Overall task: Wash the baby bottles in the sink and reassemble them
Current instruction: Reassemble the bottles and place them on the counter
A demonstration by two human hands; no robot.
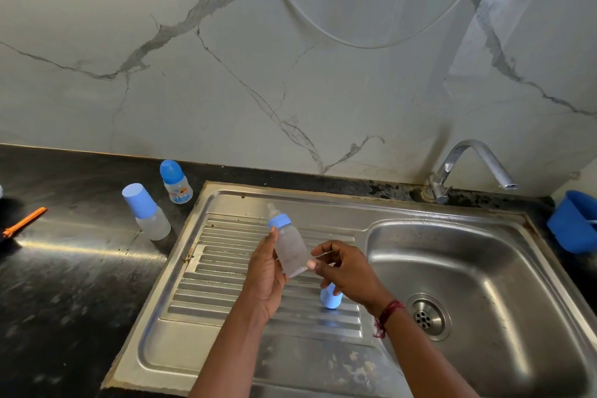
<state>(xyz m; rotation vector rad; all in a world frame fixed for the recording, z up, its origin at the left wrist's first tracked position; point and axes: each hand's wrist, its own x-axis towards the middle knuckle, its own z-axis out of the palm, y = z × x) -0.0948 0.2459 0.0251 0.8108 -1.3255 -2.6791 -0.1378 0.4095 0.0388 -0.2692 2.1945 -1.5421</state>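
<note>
My left hand (263, 275) holds a clear baby bottle (290, 252) tilted above the steel drainboard (226, 271). The bottle has a blue collar (279, 221) and a clear teat pointing up and left. My right hand (345, 271) is at the bottle's lower end, thumb on its base and fingers curled. A blue cap (331, 298) lies on the drainboard, partly hidden under my right hand. Two more bottles stand on the black counter to the left: a plain one with a blue cap (147, 212) and a printed one with a blue cap (176, 181).
The sink basin (458, 284) with its drain (428, 317) lies to the right. A chrome tap (468, 165) stands behind it with no water running. A blue tub (573, 220) sits at the far right, and an orange tool (24, 221) lies at the far left.
</note>
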